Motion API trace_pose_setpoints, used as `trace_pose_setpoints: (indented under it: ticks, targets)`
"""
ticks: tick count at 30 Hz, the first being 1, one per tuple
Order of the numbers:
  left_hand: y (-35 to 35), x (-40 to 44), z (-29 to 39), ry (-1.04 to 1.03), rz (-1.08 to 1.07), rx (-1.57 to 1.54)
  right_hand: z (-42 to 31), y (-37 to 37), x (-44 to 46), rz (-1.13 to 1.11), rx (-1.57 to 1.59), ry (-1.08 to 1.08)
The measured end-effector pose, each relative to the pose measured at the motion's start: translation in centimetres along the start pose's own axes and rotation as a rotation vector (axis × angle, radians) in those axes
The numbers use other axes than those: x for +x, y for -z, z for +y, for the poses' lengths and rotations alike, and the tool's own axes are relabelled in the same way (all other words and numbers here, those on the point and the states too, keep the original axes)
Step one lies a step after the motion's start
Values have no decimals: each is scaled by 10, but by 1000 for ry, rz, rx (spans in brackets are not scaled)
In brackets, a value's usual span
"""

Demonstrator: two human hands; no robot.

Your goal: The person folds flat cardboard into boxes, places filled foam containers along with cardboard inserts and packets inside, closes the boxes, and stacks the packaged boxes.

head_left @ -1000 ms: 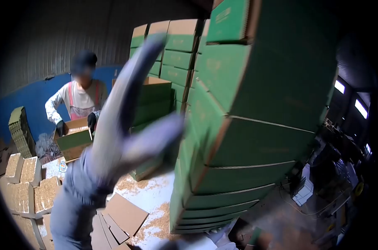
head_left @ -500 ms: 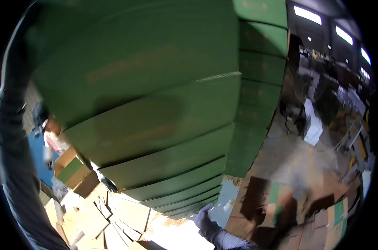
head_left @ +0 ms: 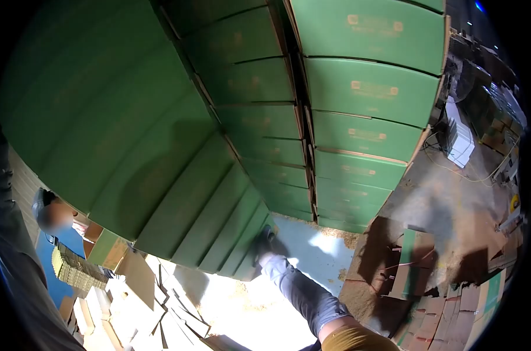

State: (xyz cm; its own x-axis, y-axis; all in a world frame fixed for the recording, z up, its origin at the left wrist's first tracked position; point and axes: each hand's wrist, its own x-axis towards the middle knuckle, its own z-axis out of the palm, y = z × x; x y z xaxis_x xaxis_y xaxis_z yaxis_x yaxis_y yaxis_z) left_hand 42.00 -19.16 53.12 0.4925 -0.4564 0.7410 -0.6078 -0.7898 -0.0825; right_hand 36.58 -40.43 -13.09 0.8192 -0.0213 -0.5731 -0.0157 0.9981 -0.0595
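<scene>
A tall stack of green cartons [head_left: 119,128] fills the upper left, its broad side close in front of me. Low down at that stack's corner, my gloved right hand [head_left: 266,238] reaches up against or right beside the cartons. Shadow blurs its fingers, so its grip cannot be made out. The right arm wears a blue sleeve cover [head_left: 303,292], with skin and a mustard sleeve below. My left arm [head_left: 14,234] runs up the left edge in a dark sleeve; the left hand is out of sight. More green cartons [head_left: 368,88] with printed marks stand in columns to the right.
At left, a person in a dark cap [head_left: 42,205] is by a green-and-brown carton [head_left: 107,248]. Cardboard pieces [head_left: 136,286] lie on the lower left. A pale blue board [head_left: 324,248] lies beneath the stacks. Flattened cartons [head_left: 415,263] and a white stack [head_left: 458,137] are at right.
My view has turned, so the gap beside the near stack and more carton columns show. My right hand has moved up and left, from below the stack to its lower corner.
</scene>
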Motion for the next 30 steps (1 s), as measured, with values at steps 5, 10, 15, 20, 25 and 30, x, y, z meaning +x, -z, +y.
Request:
trace_pose_setpoints:
  ticks: [5, 10, 15, 20, 25, 30]
  targets:
    - [-12, 10, -1, -4, -13, 40, -9, -22, 40, -39, 92, -9]
    - [-19, 11, 0, -14, -18, 77, -19, -41, 75, -59, 150, 29]
    - [-22, 15, -4, -25, -25, 98, -10, -23, 67, -21, 158, -34]
    - [-29, 16, -6, -36, -29, 101, 69, -6, 17, 128, 170, -265]
    - [-31, 11, -5, -56, -41, 113, 86, 4, 79, -71, 229, -322]
    - [-34, 22, -17, -114, -4, 129, 84, -14, 56, -88, 158, -126]
